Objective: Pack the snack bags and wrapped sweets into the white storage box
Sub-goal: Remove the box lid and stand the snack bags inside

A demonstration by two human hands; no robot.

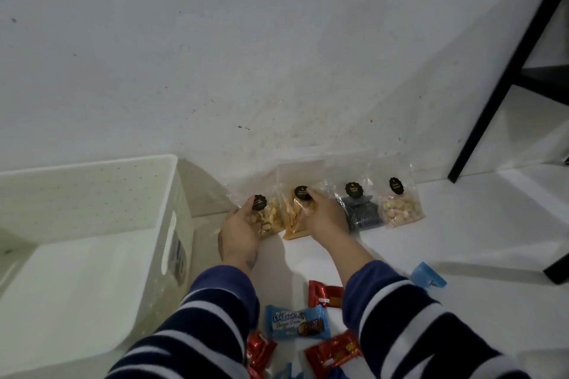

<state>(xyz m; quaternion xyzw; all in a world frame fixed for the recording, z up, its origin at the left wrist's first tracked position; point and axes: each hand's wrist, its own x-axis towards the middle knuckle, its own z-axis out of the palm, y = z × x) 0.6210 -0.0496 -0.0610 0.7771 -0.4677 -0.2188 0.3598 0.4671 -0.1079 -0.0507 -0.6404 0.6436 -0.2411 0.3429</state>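
Several clear snack bags with black labels lean against the wall. My left hand (238, 231) grips the leftmost bag of pale round snacks (269, 218). My right hand (324, 218) grips the bag of yellow sticks (292, 215) beside it. To the right stand a bag of dark sweets (361, 212) and a bag of pinkish pieces (400, 209), untouched. The white storage box (166, 194) stands at the left, open and with nothing in it. Wrapped sweets lie between my forearms: a blue one (297, 321), red ones (326, 292) (334, 351), and a blue one (428, 275) at the right.
A white wall rises just behind the bags. A black frame leg (492, 101) slants down at the right, with another black foot (557, 271) near the right edge. The floor is white.
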